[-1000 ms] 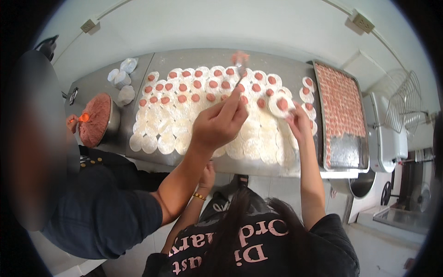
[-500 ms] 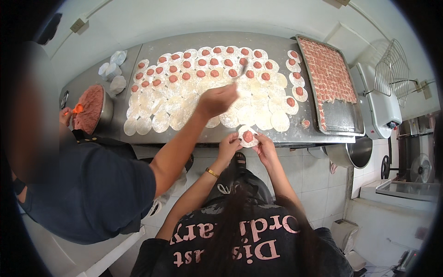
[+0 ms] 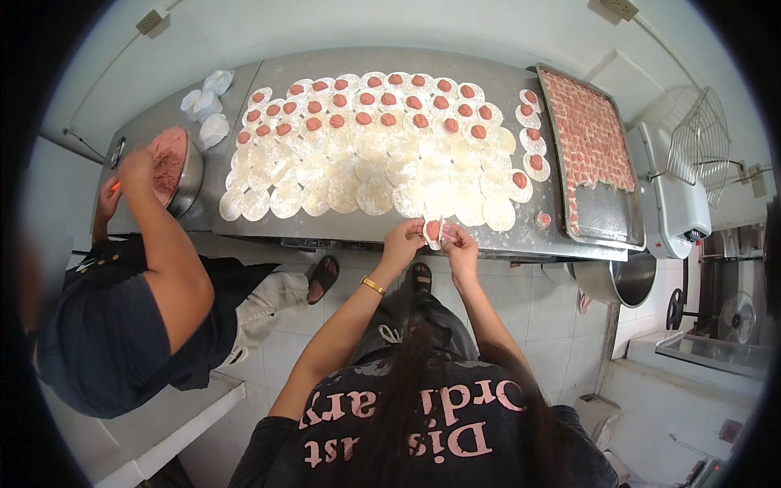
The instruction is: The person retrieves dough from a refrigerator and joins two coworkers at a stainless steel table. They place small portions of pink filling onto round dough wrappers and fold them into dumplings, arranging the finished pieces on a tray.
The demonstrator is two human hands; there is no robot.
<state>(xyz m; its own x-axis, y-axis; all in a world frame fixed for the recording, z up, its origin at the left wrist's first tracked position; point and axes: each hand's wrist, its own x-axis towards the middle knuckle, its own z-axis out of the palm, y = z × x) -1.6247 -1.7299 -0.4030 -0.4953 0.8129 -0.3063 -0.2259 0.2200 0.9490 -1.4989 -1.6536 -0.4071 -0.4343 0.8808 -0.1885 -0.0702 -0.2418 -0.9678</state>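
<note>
The wrapper (image 3: 440, 233) in hand is right around the counter's front edge, basically in front of the big spread of dough rounds; can't tell if it's touching the counter or just off it. Looks like the folding/closing step to me: sides up around the meat blob (image 3: 433, 231), top not closed yet. I'd say the next move calls for bringing those two edges together and pinching, without squishing meat into the seam.

Looks-wise it's pale, thin and kinda floppy, with a pink lump showing in the middle. Both hands have a closed grip on it: the left hand (image 3: 403, 242) pinches the left edge, the right hand (image 3: 461, 249) the right one.

Just beyond, the counter (image 3: 488, 68) is covered with floury dough rounds (image 3: 350, 172), near rows bare, far rows topped with meat dabs. Off to the right there's a short column of topped rounds (image 3: 534, 146), one small loose piece (image 3: 543, 220), then a metal tray (image 3: 606, 215) mostly packed with pink-and-pale pieces, near end bare. Far left, a co-worker's hand (image 3: 135, 169) is at a steel bowl (image 3: 193, 175) of pink meat mix (image 3: 168, 154).
</note>
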